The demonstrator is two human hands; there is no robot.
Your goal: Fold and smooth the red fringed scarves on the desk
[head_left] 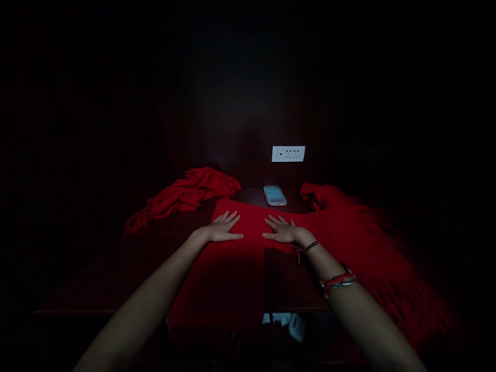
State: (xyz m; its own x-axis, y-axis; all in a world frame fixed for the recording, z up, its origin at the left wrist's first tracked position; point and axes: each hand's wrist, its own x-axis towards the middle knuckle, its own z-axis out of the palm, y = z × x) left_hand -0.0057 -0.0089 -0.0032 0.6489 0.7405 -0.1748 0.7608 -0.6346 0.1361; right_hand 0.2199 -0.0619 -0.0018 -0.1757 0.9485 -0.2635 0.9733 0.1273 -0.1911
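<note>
A red fringed scarf (232,268) lies flat on a dark table, one end hanging over the front edge with its fringe down. My left hand (225,228) rests palm down on its left part, fingers spread. To the right, my right hand (281,230) lies flat on the same red cloth, fingers also apart, with bracelets on the wrist and forearm. Beyond my right hand the red cloth (341,232) spreads toward the right side, with long fringe. Whether it is all one piece I cannot tell.
Another crumpled red scarf (189,189) lies at the back left of the table (127,268). A phone (275,196) lies near the wall, below a white socket panel (288,154). Under the front edge a whitish object (296,327) shows. The surroundings are very dark.
</note>
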